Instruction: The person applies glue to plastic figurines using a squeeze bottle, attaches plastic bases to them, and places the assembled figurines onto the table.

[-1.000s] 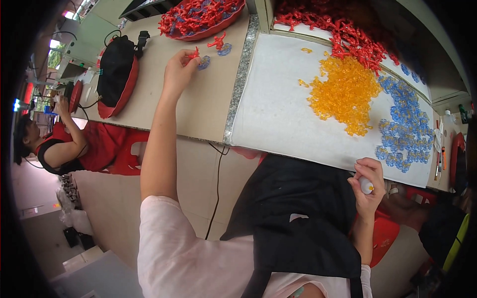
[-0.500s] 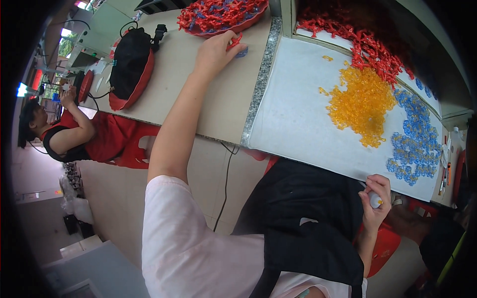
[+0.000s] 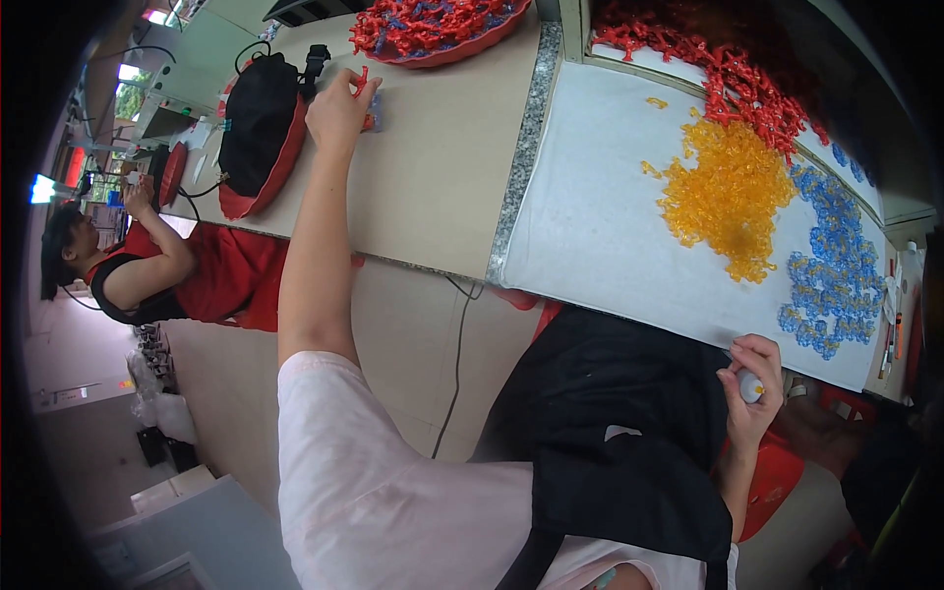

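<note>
My left hand (image 3: 337, 116) reaches far out over the beige table, pinching a small red plastic piece (image 3: 362, 81) between thumb and fingers. A translucent blue part (image 3: 377, 111) with some red shows just beside the thumb; whether it is joined to the red piece I cannot tell. To the right of that hand, a round red tray (image 3: 462, 56) is heaped with red and blue pieces. Down at the front edge of the white-covered worktop, my right hand (image 3: 752, 398) is closed around a small white bottle (image 3: 750, 385) with a yellow spot at its end.
Yellow pieces (image 3: 728, 202) lie piled on the white sheet (image 3: 580, 216), between red pieces (image 3: 757, 103) and blue pieces (image 3: 836, 275). A black cloth bag (image 3: 258, 128) sits in a red tray at left. Beyond it, a person (image 3: 138, 265) works at the same bench.
My left hand has moved left with the red piece, away from the heaped tray toward the black bag. My right hand keeps its hold on the bottle, nearly still.
</note>
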Demonstrator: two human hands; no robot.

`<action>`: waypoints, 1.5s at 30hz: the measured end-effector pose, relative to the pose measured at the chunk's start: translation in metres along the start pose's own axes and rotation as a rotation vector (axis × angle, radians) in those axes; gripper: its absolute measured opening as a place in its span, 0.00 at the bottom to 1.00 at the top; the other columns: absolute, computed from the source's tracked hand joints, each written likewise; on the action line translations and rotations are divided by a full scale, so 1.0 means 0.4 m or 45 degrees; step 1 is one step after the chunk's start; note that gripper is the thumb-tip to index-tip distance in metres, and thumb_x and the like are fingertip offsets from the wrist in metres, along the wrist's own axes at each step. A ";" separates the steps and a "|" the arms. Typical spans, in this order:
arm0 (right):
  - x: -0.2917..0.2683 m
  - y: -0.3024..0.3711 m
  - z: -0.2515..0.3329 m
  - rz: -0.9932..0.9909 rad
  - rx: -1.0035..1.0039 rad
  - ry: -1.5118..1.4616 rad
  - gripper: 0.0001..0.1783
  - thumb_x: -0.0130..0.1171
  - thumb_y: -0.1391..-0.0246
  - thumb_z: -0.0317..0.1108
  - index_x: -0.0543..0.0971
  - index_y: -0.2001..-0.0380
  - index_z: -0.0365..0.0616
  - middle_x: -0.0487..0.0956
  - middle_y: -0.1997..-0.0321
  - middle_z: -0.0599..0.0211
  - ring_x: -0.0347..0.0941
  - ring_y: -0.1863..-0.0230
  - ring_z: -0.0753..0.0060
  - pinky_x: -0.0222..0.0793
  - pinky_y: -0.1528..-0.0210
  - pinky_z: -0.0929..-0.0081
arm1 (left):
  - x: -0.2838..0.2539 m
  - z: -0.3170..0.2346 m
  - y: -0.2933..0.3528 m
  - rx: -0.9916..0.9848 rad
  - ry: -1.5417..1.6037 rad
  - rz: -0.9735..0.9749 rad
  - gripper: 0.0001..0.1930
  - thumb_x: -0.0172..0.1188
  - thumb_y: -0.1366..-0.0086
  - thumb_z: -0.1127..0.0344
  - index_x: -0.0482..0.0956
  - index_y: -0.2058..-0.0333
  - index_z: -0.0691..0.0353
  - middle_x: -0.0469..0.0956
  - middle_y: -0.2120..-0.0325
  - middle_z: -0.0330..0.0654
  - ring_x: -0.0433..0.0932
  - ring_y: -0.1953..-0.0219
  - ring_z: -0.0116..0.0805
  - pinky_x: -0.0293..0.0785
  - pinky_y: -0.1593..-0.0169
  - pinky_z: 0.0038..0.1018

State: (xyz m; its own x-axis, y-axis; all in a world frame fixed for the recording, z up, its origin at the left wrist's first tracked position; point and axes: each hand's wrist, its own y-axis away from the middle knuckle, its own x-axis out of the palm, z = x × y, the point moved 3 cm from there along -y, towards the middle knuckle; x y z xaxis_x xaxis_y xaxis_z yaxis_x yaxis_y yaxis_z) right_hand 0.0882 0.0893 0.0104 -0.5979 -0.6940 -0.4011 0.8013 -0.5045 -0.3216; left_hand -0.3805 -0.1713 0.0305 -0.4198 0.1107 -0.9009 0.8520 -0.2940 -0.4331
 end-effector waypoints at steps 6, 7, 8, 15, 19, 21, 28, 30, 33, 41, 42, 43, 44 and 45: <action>-0.004 0.013 -0.010 0.001 0.027 0.005 0.14 0.60 0.66 0.19 0.75 0.69 0.38 0.69 0.64 0.60 0.64 0.74 0.77 0.62 0.75 0.86 | 0.032 0.006 -0.015 -0.168 0.337 0.205 0.25 0.53 0.52 0.39 0.76 0.65 0.53 0.76 0.80 0.44 0.77 0.72 0.43 0.71 0.67 0.35; -0.004 0.013 -0.010 0.006 0.026 0.009 0.14 0.60 0.66 0.18 0.75 0.69 0.38 0.69 0.64 0.60 0.64 0.74 0.77 0.62 0.75 0.86 | 0.028 -0.001 -0.005 -0.155 0.351 0.183 0.26 0.54 0.53 0.39 0.75 0.65 0.53 0.76 0.81 0.44 0.77 0.72 0.42 0.70 0.67 0.35; -0.005 0.012 -0.010 0.004 0.028 0.007 0.14 0.60 0.66 0.18 0.75 0.69 0.38 0.69 0.64 0.60 0.64 0.74 0.77 0.62 0.75 0.86 | 0.019 -0.010 0.004 -0.143 0.366 0.161 0.26 0.55 0.53 0.39 0.74 0.64 0.54 0.76 0.81 0.43 0.77 0.72 0.42 0.70 0.67 0.35; -0.009 0.015 -0.016 0.003 0.043 -0.016 0.15 0.60 0.66 0.18 0.75 0.69 0.38 0.69 0.63 0.60 0.64 0.74 0.77 0.62 0.75 0.86 | 0.008 -0.023 0.025 -0.008 0.311 -0.210 0.23 0.54 0.48 0.45 0.69 0.58 0.51 0.76 0.79 0.41 0.76 0.76 0.42 0.71 0.72 0.33; -0.012 0.015 -0.014 0.014 0.040 -0.005 0.15 0.59 0.66 0.18 0.75 0.69 0.38 0.70 0.63 0.61 0.64 0.74 0.78 0.62 0.75 0.86 | 0.007 -0.039 0.011 0.297 -0.063 -0.383 0.22 0.53 0.48 0.45 0.68 0.59 0.52 0.75 0.76 0.39 0.76 0.78 0.40 0.71 0.78 0.30; -0.012 0.018 -0.015 0.002 0.041 -0.002 0.15 0.59 0.66 0.18 0.75 0.69 0.38 0.70 0.63 0.61 0.64 0.74 0.78 0.62 0.75 0.86 | 0.004 -0.056 0.009 0.375 -0.174 -0.384 0.23 0.53 0.48 0.45 0.68 0.58 0.52 0.75 0.76 0.38 0.76 0.78 0.39 0.71 0.79 0.30; -0.018 0.021 -0.016 -0.015 0.055 -0.020 0.15 0.59 0.66 0.18 0.75 0.69 0.38 0.70 0.64 0.61 0.64 0.74 0.78 0.62 0.75 0.86 | -0.019 -0.068 -0.028 0.514 -0.209 -0.063 0.33 0.54 0.52 0.41 0.62 0.50 0.52 0.76 0.71 0.42 0.77 0.74 0.40 0.73 0.76 0.29; -0.017 0.023 -0.017 -0.020 0.052 -0.020 0.15 0.60 0.66 0.18 0.75 0.69 0.38 0.70 0.64 0.61 0.64 0.74 0.78 0.62 0.75 0.86 | -0.015 -0.062 -0.036 0.529 -0.159 0.045 0.33 0.53 0.52 0.39 0.61 0.50 0.50 0.76 0.72 0.43 0.76 0.75 0.41 0.71 0.77 0.29; -0.018 0.029 -0.013 -0.036 0.073 -0.021 0.15 0.60 0.66 0.19 0.76 0.69 0.38 0.70 0.64 0.61 0.64 0.74 0.78 0.62 0.75 0.86 | -0.015 -0.078 -0.039 0.606 -0.181 0.004 0.33 0.54 0.52 0.41 0.62 0.50 0.52 0.76 0.70 0.41 0.77 0.73 0.42 0.73 0.74 0.32; -0.040 0.019 -0.017 -0.041 0.083 -0.124 0.16 0.61 0.65 0.20 0.76 0.67 0.41 0.70 0.64 0.62 0.67 0.74 0.79 0.64 0.75 0.86 | -0.166 -0.192 0.076 0.849 0.160 -0.557 0.17 0.60 0.50 0.63 0.71 0.60 0.57 0.71 0.75 0.39 0.70 0.73 0.35 0.63 0.69 0.26; -0.044 0.019 -0.017 -0.034 0.067 -0.120 0.16 0.61 0.65 0.20 0.76 0.67 0.41 0.70 0.63 0.63 0.67 0.74 0.80 0.64 0.75 0.86 | -0.188 -0.250 0.101 0.960 0.315 -0.569 0.15 0.61 0.52 0.66 0.72 0.63 0.58 0.72 0.75 0.39 0.70 0.73 0.35 0.63 0.69 0.26; -0.048 0.020 -0.017 -0.022 0.051 -0.116 0.16 0.61 0.64 0.20 0.76 0.66 0.41 0.70 0.63 0.63 0.67 0.74 0.80 0.64 0.75 0.87 | -0.204 -0.320 0.115 0.985 0.350 -0.566 0.15 0.61 0.52 0.66 0.72 0.63 0.58 0.72 0.75 0.39 0.70 0.73 0.35 0.63 0.69 0.26; -0.058 0.020 -0.023 -0.045 0.070 -0.095 0.16 0.61 0.64 0.20 0.76 0.66 0.41 0.70 0.63 0.63 0.67 0.74 0.80 0.64 0.75 0.87 | -0.224 -0.402 0.140 1.155 0.489 -0.488 0.14 0.61 0.53 0.68 0.73 0.65 0.59 0.72 0.75 0.39 0.70 0.72 0.35 0.62 0.68 0.27; -0.065 0.018 -0.029 -0.059 0.052 -0.124 0.16 0.61 0.64 0.21 0.76 0.66 0.42 0.70 0.63 0.64 0.67 0.75 0.80 0.63 0.75 0.86 | -0.251 -0.478 0.172 1.319 0.614 -0.409 0.12 0.62 0.54 0.69 0.74 0.68 0.59 0.72 0.75 0.39 0.70 0.72 0.35 0.62 0.68 0.27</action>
State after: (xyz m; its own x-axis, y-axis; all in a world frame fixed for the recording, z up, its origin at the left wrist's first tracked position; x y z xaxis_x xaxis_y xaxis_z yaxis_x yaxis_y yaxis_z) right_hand 0.1091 0.1097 0.0087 -0.6309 -0.7152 -0.3009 0.7744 -0.5563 -0.3015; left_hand -0.2200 -0.0211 0.0856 -0.2183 0.6007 -0.7691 -0.0229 -0.7910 -0.6114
